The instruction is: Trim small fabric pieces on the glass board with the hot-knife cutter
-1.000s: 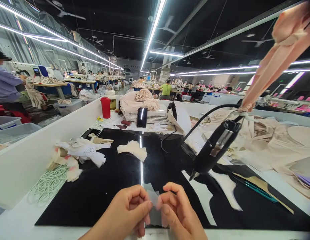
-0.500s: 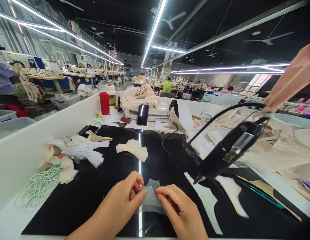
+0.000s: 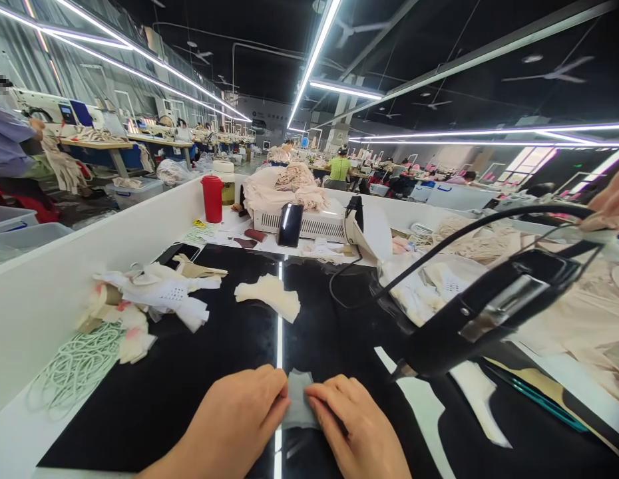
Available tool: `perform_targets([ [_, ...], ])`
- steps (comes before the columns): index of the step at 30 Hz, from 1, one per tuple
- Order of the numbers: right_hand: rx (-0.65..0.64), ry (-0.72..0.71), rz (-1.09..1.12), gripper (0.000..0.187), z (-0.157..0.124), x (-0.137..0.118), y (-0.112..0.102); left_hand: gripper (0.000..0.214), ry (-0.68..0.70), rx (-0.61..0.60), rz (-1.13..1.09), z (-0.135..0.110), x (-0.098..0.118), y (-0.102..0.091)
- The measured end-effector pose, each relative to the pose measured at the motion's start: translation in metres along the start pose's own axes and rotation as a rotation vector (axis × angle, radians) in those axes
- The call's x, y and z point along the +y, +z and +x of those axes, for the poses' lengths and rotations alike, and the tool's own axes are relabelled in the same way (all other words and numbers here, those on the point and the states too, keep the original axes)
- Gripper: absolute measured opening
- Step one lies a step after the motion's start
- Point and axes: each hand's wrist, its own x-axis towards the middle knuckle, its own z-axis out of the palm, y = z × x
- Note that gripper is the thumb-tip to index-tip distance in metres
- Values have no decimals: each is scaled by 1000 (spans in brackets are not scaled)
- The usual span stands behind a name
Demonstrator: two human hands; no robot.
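Note:
A small sheer whitish fabric piece (image 3: 298, 402) lies between my hands, low above or on the black tabletop (image 3: 190, 392). My left hand (image 3: 234, 416) pinches its left edge between thumb and fingers. The right edge is in the pinch of my right hand (image 3: 358, 419). Whether the piece is one layer or several I cannot tell. Right of my right hand lie a pale green cut piece (image 3: 424, 406) and a white cut piece (image 3: 474, 392). A black hand-held electric tool (image 3: 469, 326) with a metal tip hangs over them.
A cream cut piece (image 3: 269, 296) lies ahead of my hands. White and beige scraps (image 3: 164, 293) and green cord (image 3: 82, 356) are at left. Teal tweezers (image 3: 549, 402) lie at right. Farther back stand a phone (image 3: 290, 225), a red cup (image 3: 212, 198) and a white box (image 3: 319, 223).
The layers of sheer fabric, offset before, now look lined up as one small piece. My left fingers have closed more tightly. The view has shifted slightly, and the tool appears larger.

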Motion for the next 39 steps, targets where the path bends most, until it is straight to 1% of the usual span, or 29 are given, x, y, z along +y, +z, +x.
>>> perform_targets([
  [3, -22, 3, -2, 18, 0, 0, 1, 15, -18, -26, 10, 0, 1, -1],
  [7, -43, 25, 6, 17, -1, 0, 0, 13, -13, -32, 26, -1, 0, 0],
  [16, -51, 36, 11, 19, -1, 1, 0, 13, 24, -2, -5, -2, 0, 1],
  [19, -75, 42, 1, 19, -1, 0, 0, 14, 12, -31, 4, -2, 1, -1],
  [23, -68, 50, 4, 18, 0, -1, 0, 13, -16, -62, 27, -2, 3, -2],
  [31, -40, 43, 17, 18, 0, -1, 1, 11, -25, -77, 55, -1, 4, -3],
  [39, -58, 63, 43, 19, 0, -2, 1, 12, -11, -57, 61, -2, 4, -2],
])
